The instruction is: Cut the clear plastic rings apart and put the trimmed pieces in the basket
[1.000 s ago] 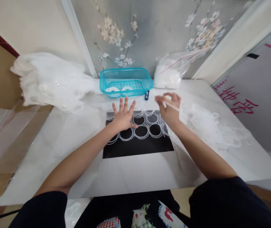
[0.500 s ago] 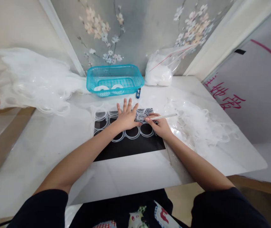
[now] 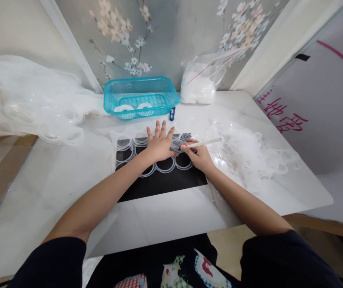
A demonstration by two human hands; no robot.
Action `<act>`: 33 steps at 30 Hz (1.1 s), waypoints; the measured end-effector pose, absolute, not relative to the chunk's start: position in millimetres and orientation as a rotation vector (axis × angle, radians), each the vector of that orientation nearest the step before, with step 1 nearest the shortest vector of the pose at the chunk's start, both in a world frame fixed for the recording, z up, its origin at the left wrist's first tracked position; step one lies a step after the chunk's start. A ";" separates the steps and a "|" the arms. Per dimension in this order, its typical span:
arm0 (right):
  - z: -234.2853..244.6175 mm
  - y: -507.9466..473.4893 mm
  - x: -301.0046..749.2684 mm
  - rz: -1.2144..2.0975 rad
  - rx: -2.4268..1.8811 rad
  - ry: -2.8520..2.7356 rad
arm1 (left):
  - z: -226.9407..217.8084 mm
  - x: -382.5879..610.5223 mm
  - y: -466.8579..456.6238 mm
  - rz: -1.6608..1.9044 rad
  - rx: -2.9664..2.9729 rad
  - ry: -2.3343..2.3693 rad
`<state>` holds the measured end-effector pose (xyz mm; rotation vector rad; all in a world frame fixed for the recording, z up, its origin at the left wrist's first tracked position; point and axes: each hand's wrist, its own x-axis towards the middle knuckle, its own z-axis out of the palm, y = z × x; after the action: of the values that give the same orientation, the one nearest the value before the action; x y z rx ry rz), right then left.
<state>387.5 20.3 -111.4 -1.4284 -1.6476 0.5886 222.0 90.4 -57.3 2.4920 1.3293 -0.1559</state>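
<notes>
Just right of the frame's centre, the right hand [image 3: 199, 157] pinches a slim white stick [image 3: 207, 142] between thumb and fingers. The stick's long axis lies nearly level, its working end pointing left toward the other hand, its free end slightly higher at right. In the middle, the left hand [image 3: 161, 147] rests palm down, fingers spread toward the top, over the pale rings [image 3: 164, 171] on a black sheet [image 3: 171, 184], whose long axis runs left to right, tilting up rightward.
</notes>
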 end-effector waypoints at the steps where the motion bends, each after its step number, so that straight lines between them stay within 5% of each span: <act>1: -112.5 21.0 387.1 0.605 -1.427 -1.629 | -57.3 221.6 90.5 -0.158 2.488 1.331; 10: -116.1 21.1 390.0 0.528 -1.464 -1.670 | -53.5 224.0 95.1 -0.242 2.503 1.329; 18: -95.7 31.4 398.7 -0.066 -1.478 -2.145 | -53.0 229.8 98.7 -0.417 2.517 1.341; 22: -61.7 65.5 430.9 -0.389 -1.694 -1.559 | -54.8 225.6 96.6 -0.342 2.542 1.324; 33: -105.6 11.6 430.0 0.447 -1.620 -1.597 | -57.1 258.3 93.2 0.088 2.599 1.281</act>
<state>430.0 11.6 -105.6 -1.6196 -1.5969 0.4468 258.3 93.2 -57.1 2.5992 1.2813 0.0883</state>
